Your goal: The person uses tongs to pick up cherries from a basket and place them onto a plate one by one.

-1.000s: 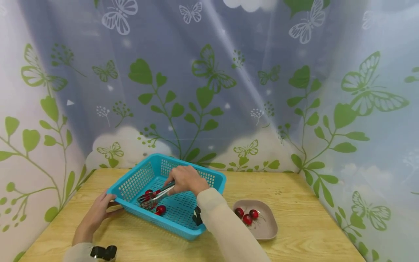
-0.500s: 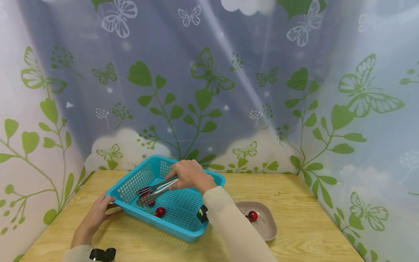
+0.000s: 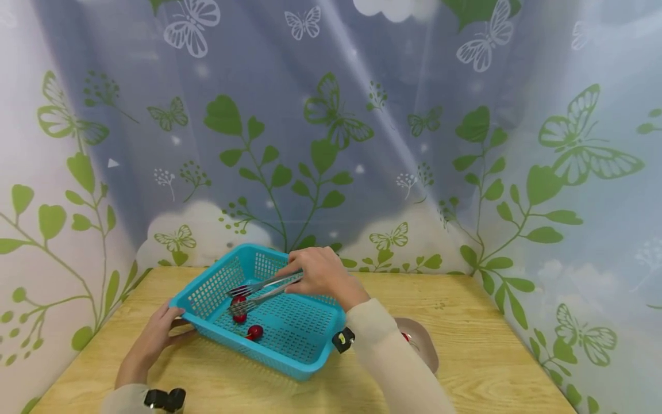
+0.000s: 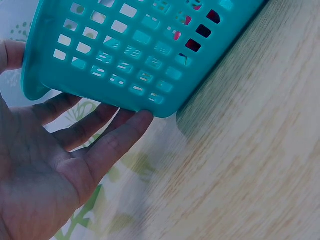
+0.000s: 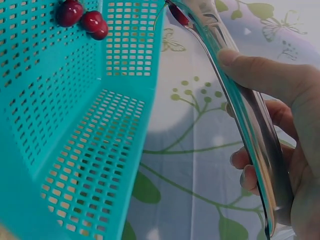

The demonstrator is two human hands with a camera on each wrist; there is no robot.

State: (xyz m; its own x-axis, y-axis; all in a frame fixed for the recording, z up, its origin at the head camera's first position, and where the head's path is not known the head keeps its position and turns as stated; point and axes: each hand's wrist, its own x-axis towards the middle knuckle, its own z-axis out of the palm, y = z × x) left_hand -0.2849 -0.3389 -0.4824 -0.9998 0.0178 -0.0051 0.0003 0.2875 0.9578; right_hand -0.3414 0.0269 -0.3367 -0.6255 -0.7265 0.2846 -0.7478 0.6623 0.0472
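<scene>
My left hand (image 3: 152, 339) grips the left corner of a blue perforated plastic basket (image 3: 310, 365), its thumb at the rim and its fingers against the outside in the left wrist view. My right hand (image 3: 323, 276) holds metal tongs (image 3: 276, 282) above the basket floor. A red cherry (image 5: 179, 14) shows between the tong heads in the right wrist view, partly cut off by the frame. Below the tongs lie more cherries (image 3: 239, 317), and another cherry (image 3: 255, 332) rests nearer the basket's front wall.
A pinkish-beige dish (image 3: 426, 345) stands right of the basket, partly hidden behind my right sleeve. A cherry (image 3: 406, 336) shows in it. The wooden table (image 3: 481, 339) meets a butterfly-and-leaf printed curtain (image 3: 331, 172) at the back and sides.
My right hand has moved right and slightly upward with the tongs, which have risen from among the cherries. My right sleeve now covers more of the dish. My left hand stays on the basket.
</scene>
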